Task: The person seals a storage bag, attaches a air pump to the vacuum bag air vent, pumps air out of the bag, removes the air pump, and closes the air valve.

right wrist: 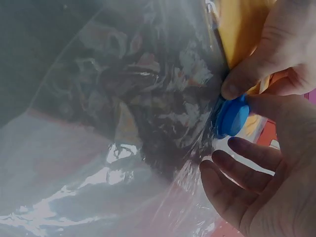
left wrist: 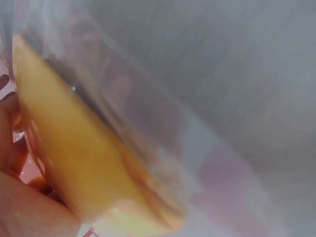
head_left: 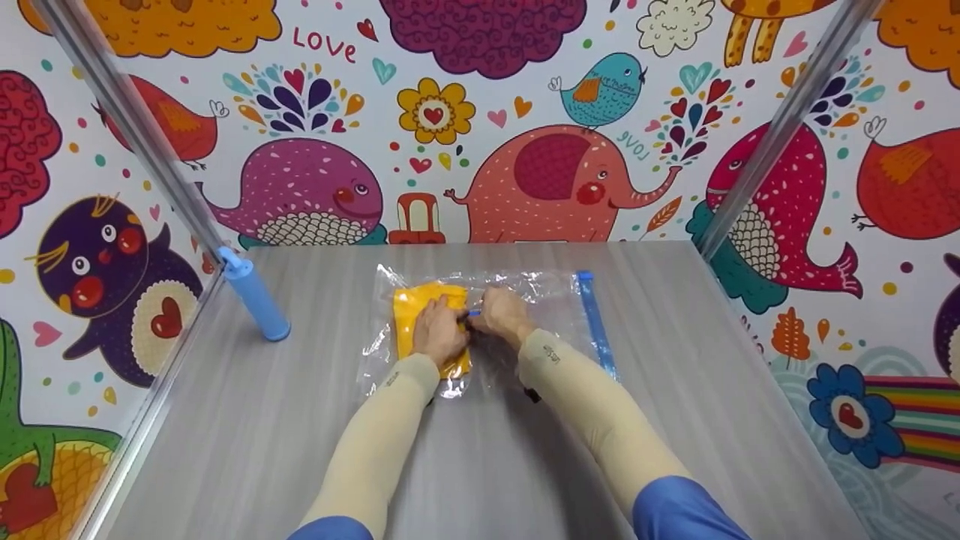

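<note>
A clear plastic bag [head_left: 555, 322] lies at the centre of the frame on a gray tabletop [head_left: 217, 442], its long axis running left to right and its blue zip edge [head_left: 596, 322] pointing right. A folded yellow cloth [head_left: 407, 324] fills its left part. The left hand [head_left: 440, 330] pinches the film at centre; the right hand [head_left: 506, 311] grips a blue cap [right wrist: 233, 116], whose round face turns toward lower right in the right wrist view. A blue pump [head_left: 259, 300] stands at left, its handle toward the upper left.
</note>
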Motion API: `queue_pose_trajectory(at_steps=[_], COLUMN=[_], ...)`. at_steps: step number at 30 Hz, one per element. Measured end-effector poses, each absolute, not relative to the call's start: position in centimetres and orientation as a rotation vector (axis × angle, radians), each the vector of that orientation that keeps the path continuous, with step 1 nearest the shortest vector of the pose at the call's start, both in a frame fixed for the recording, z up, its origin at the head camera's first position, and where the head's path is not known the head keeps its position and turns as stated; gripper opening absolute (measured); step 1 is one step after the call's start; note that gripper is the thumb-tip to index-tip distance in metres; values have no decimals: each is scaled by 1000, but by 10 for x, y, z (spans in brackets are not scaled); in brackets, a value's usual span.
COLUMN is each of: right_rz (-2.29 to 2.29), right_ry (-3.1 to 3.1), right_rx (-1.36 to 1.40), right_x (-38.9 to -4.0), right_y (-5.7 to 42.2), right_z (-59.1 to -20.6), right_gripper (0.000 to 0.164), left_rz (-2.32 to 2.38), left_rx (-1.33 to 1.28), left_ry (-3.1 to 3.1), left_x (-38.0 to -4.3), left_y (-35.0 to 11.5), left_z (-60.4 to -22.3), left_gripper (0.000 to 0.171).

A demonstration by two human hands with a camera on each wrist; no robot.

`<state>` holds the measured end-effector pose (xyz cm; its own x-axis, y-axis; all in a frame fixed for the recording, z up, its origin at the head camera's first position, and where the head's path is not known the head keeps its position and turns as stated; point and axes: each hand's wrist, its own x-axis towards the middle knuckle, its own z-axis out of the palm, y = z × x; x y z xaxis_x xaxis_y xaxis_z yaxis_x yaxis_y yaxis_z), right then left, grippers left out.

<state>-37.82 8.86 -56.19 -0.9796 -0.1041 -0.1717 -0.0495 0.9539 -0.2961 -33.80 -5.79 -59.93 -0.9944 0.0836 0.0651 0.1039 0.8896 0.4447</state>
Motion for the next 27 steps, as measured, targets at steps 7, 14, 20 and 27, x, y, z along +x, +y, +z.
queue_pose_trajectory(at_steps=[7, 14, 20, 27], right_rz=[-460, -467, -534, -719], right_ry=[2995, 2901, 2867, 2840], right_rx=[-235, -306, -314, -219], right_x=[-410, -383, -377, -378], right_y=[95, 89, 92, 98], right_z=[-602, -561, -557, -562], right_gripper=[44, 20, 41, 50], left_rz=[-723, -731, -747, -706], left_rx=[-159, -149, -143, -153], left_ry=[-3020, -3032, -3020, -3034], left_x=[-337, -338, -338, -337], left_y=[-59, -57, -56, -57], left_z=[-598, -599, -600, -598], left_gripper=[45, 45, 43, 46])
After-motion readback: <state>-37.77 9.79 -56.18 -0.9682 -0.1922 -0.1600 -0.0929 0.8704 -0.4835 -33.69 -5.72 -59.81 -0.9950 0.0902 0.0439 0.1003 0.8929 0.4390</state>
